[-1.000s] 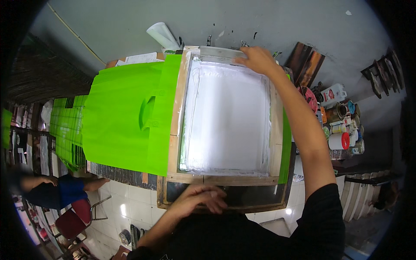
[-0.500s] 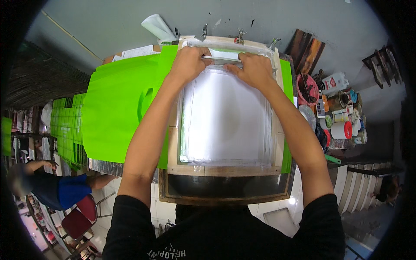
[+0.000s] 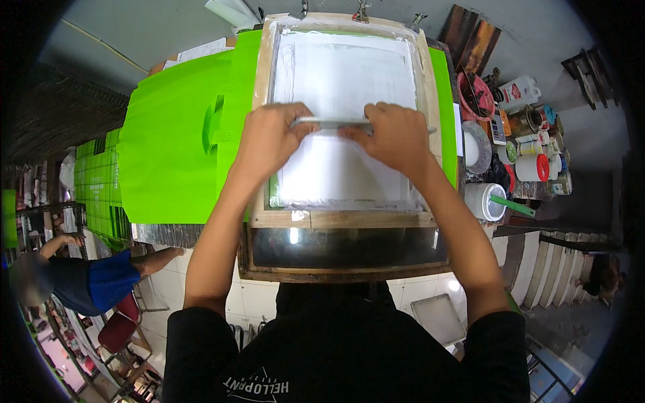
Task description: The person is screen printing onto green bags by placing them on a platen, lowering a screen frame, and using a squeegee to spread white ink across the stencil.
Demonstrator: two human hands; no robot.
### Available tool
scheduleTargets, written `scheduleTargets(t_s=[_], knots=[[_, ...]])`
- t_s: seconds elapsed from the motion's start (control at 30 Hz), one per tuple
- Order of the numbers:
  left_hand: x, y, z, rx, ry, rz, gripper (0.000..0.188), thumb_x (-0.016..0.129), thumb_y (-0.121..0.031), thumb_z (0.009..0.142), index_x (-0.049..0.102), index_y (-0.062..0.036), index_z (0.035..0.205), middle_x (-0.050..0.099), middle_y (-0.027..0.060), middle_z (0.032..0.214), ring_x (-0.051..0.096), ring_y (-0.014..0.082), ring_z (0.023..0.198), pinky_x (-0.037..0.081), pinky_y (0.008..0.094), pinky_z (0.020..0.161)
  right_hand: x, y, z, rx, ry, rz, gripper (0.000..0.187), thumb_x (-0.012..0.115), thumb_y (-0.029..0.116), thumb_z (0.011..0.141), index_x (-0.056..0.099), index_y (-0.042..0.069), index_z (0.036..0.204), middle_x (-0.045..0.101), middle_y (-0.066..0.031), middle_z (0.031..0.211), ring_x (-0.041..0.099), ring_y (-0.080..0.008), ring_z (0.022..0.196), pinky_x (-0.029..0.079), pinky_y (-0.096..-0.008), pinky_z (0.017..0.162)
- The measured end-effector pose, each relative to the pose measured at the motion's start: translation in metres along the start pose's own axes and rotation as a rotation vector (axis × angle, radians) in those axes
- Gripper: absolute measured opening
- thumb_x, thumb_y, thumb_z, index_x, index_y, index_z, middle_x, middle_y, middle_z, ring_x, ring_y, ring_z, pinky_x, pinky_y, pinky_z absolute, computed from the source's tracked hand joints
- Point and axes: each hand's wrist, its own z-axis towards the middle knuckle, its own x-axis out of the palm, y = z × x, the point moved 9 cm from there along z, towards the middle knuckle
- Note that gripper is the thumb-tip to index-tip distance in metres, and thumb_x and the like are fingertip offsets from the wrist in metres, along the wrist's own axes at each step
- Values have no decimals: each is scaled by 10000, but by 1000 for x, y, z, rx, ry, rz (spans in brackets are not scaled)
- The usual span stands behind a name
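A wooden screen-printing frame (image 3: 359,220) lies in front of me, its mesh (image 3: 349,67) coated with white ink. Across the middle of the mesh stands a pale squeegee (image 3: 334,123). My left hand (image 3: 274,138) is closed around its left part, thumb on the near side. On the right part my right hand (image 3: 398,138) grips it the same way. The blade's lower edge is hidden by the hands and glare. Bright green sheet material (image 3: 443,114) shows from under the frame on both sides.
Green bags (image 3: 168,148) are spread to the left. Metal clamps (image 3: 361,11) are at the frame's far edge. To the right are a white tub (image 3: 484,203) with a green-handled tool (image 3: 514,205), a pink basin (image 3: 474,97) and several paint containers. Another person (image 3: 87,285) is at far left.
Both hands have drawn the squeegee from the frame's far end toward me, to mid-mesh. The far part of the mesh now shows streaky white ink. The view has shifted slightly.
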Motion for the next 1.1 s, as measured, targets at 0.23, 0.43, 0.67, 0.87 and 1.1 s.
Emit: scheduleTargets(t_s=[0.23,0.43,0.67,0.87,1.1], knots=[[5,-21,-83,10,21,-5,160,785,-142,830,772,-26,940,718,182,870,686,334,825,530,412,753,-1,38,-78,19,-5,32,553,684,613,846,646,67,765,645,-107,712,667,-301,666,510,-429,591],[13,-23,-131,175,6,29,413,837,-161,754,717,-26,1126,730,147,1134,671,337,1054,500,410,958,-2,61,-117,-57,-60,-20,339,762,362,768,622,67,859,628,-78,848,644,-269,799,515,-388,670],[17,36,-178,54,-247,150,1094,935,-329,644,364,-54,1535,367,208,1599,331,373,1494,136,589,1222,-11,69,-136,-195,-174,28,189,687,150,763,614,72,919,605,-70,912,613,-251,865,520,-389,743],[-40,6,-187,350,-586,247,1300,940,-516,603,214,-105,1602,357,231,1597,348,378,1485,128,591,1217,-97,71,-130,-261,-468,76,179,676,114,761,635,75,930,637,-60,989,636,-255,883,527,-392,772],[-128,-27,-119,275,-775,-208,1055,831,-509,791,294,-11,1550,373,273,1572,381,414,1447,250,501,1201,-226,61,-47,-350,-672,-75,115,684,163,834,609,79,858,647,-89,825,633,-273,765,462,-404,745]])
